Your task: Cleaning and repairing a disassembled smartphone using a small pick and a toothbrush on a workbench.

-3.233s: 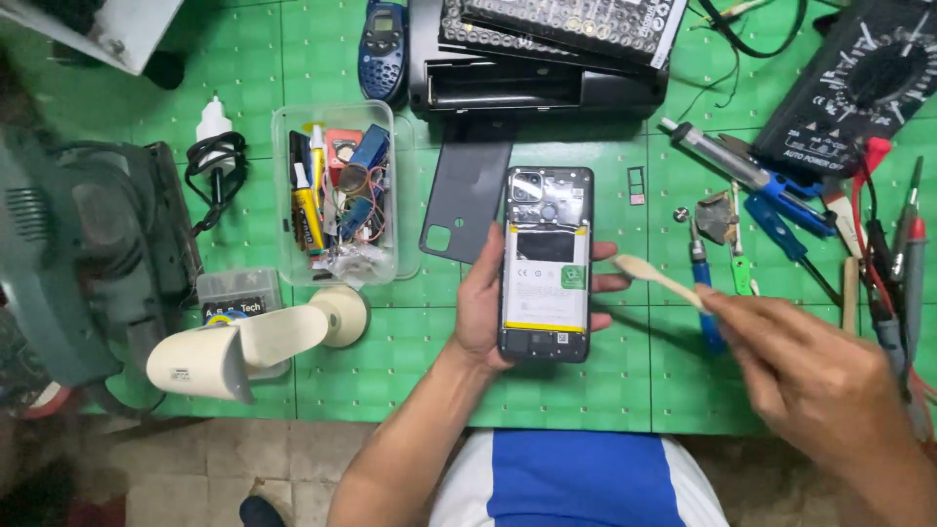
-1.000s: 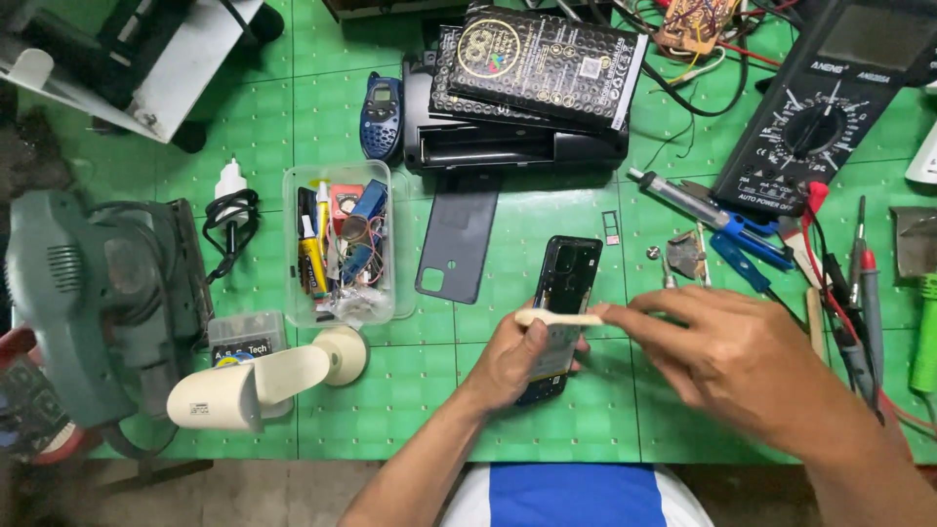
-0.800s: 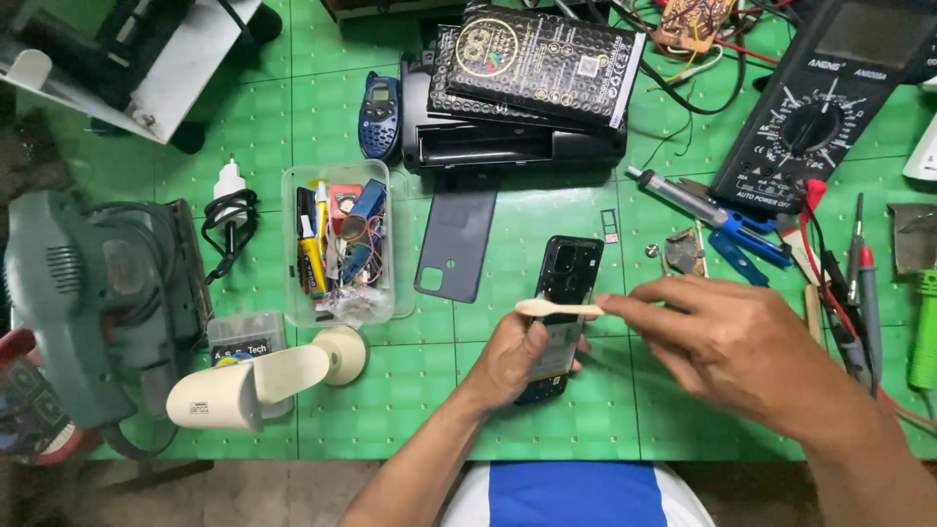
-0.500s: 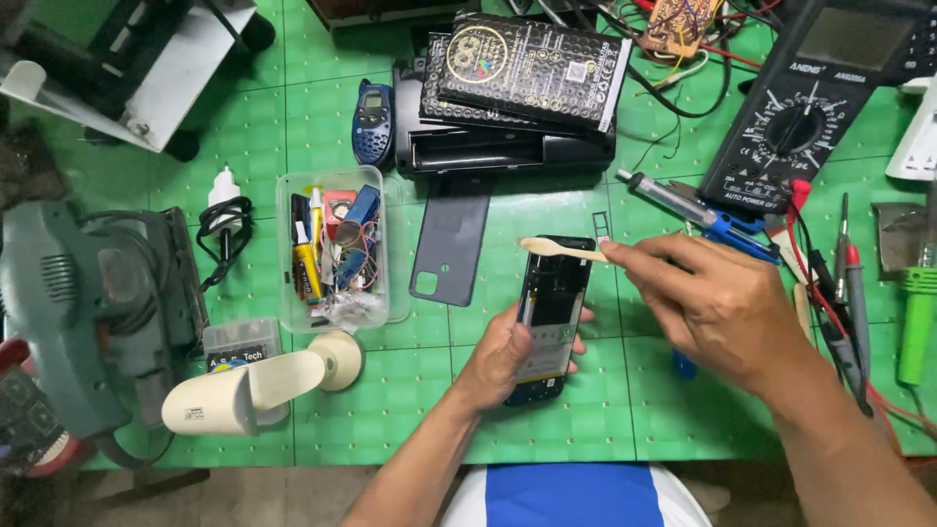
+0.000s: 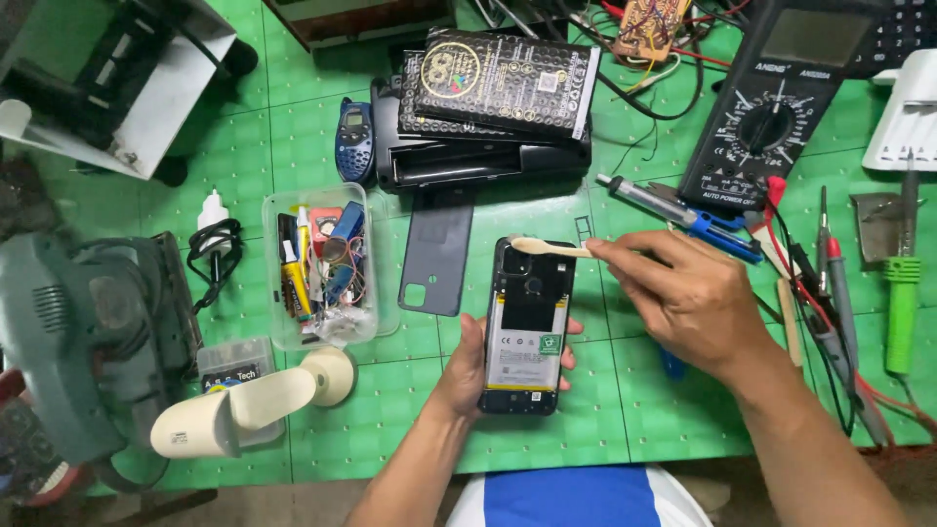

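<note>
While the left hand [image 5: 467, 376] grips the opened phone [image 5: 527, 327], the right hand [image 5: 688, 298] pinches a pale spudger [image 5: 547, 247] at its top edge; prying there likely needs gentle leverage.

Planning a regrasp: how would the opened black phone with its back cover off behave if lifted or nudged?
The opened black phone looks like a stiff flat slab, unlikely to roll. Exposed internals suggest it is fragile. The left hand cradles it from below, so it probably slides easily on the green mat.

Opened black phone [image 5: 528, 332] lies back-up; pale flat stick [image 5: 549, 247] touches its top edge.
</note>
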